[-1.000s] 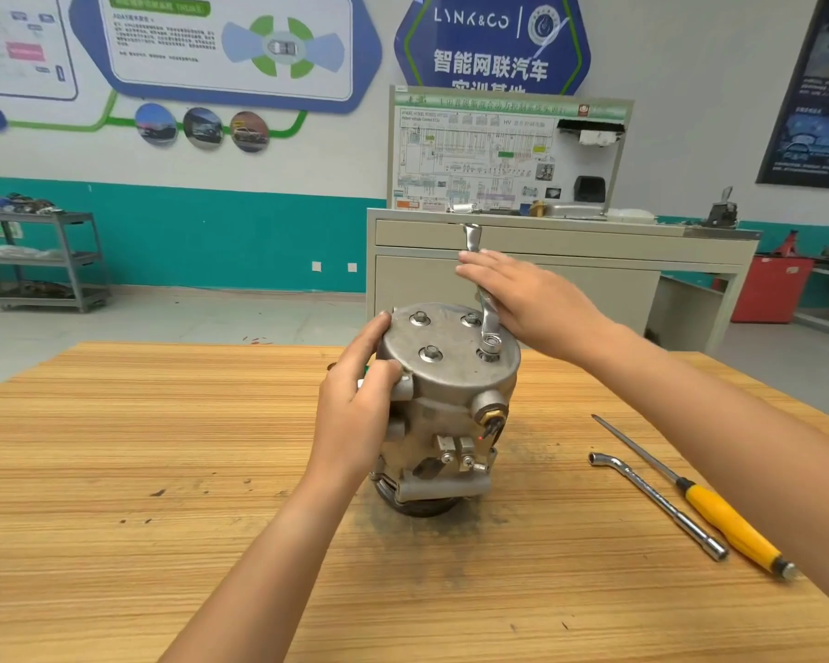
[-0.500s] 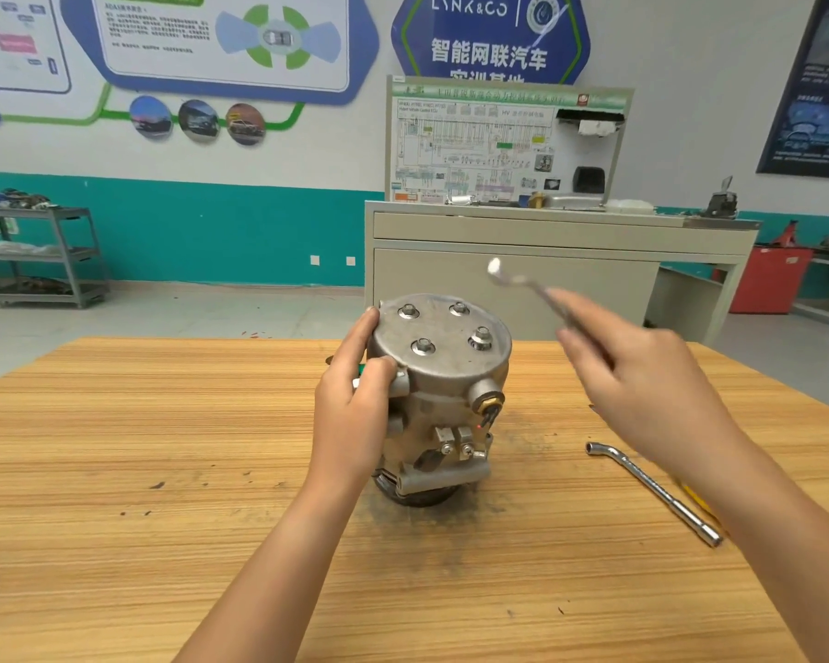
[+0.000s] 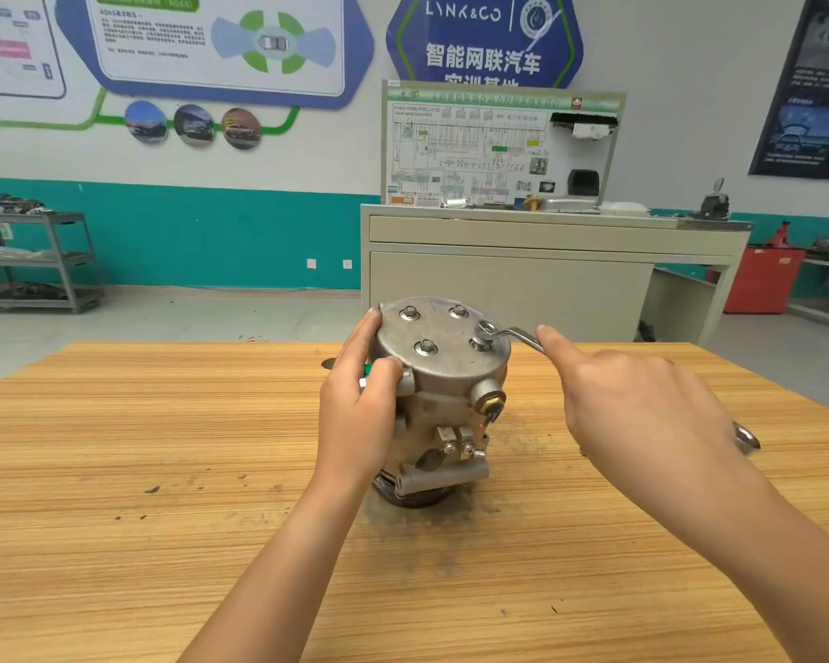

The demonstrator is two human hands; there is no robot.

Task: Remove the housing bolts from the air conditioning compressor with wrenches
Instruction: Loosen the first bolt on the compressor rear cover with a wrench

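- Back on a housing bolt (image 3: 480,343) sits the wrench (image 3: 508,335), lifted clear half a second ago; right hand (image 3: 642,418) closed around its handle
- compressor (image 3: 439,399) stands upright mid-worktop (image 3: 164,471); left hand (image 3: 355,413) wraps its side, steadying it

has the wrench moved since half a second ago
Yes. The wrench was lifted clear of the compressor, up to its right; now the right hand has brought it down and left, its ring end at a top bolt.
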